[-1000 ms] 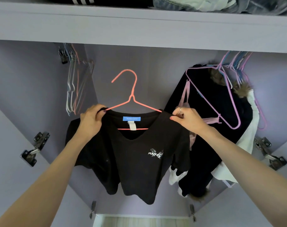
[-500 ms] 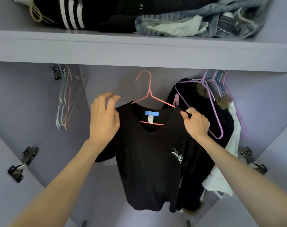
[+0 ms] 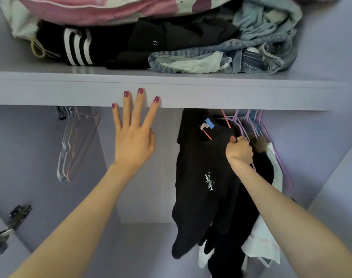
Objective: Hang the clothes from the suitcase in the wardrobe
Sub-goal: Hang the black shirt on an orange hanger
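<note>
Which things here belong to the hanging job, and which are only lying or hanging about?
Belong to the job:
- black T-shirt, gripped by the right hand
- red hanger inside it
- left hand, open, holding nothing

Just there:
- empty hangers on the left
- folded clothes on the shelf
- fur-trimmed garment already hanging

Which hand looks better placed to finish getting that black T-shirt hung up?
The right hand, probably: it grips the black T-shirt at the shoulder on its coral hanger. The left hand is open and apart from it, fingers by the shelf edge.
</note>
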`<state>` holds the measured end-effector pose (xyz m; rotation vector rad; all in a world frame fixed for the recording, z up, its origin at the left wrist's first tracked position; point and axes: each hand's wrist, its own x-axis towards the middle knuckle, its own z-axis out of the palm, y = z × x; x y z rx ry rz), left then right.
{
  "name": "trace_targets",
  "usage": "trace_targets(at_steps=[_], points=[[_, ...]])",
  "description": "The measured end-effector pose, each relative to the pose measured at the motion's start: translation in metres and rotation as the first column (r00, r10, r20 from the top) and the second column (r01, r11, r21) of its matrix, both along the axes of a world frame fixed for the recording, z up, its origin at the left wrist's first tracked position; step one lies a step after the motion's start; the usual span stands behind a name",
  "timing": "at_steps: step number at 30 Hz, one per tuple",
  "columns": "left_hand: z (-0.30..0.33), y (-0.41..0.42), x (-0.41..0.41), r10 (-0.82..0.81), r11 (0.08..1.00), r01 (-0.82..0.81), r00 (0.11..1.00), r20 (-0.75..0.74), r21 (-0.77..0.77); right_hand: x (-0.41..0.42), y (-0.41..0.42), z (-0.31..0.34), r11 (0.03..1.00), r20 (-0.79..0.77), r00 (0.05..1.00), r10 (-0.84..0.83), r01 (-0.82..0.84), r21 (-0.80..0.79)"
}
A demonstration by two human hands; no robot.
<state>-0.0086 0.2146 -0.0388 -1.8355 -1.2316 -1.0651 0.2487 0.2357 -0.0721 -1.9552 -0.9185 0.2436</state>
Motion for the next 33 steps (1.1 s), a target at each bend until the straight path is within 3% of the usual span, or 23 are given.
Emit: trace_targets(at_steps=[12, 20, 23, 26, 29, 33], points=[[0.001, -0.004, 0.005, 0.04, 0.999, -0.04, 0.999, 0.032, 0.005, 0.026, 0.001, -0.025, 0.995, -0.163, 0.987, -0.006, -0.01, -0.102], [-0.016, -0.028, 0.014, 0.071, 0.981, -0.06, 0.996, 0.055, -0.185, 0.032, -0.028, -0.037, 0.99, -0.093, 0.989, 0.111, -0.118, -0.077], [-0.031, -0.039, 0.016, 0.045, 0.956, -0.018, 0.995, 0.085, -0.293, 0.03, -0.045, -0.043, 0.981, 0.009, 0.984, 0.179, -0.178, -0.075], [-0.054, -0.058, 0.021, -0.021, 0.887, 0.052, 0.997, 0.072, -0.46, 0.027, -0.074, -0.054, 0.966, 0.092, 0.967, 0.237, -0.225, -0.129], [-0.073, -0.08, 0.024, -0.061, 0.754, 0.108, 0.994, 0.094, -0.648, 0.018, -0.108, -0.065, 0.941, 0.115, 0.945, 0.306, -0.281, -0.191], [-0.102, -0.128, 0.025, -0.122, 0.591, 0.175, 0.984, 0.127, -0.788, 0.004, -0.164, -0.09, 0.893, 0.114, 0.911, 0.396, -0.354, -0.277]])
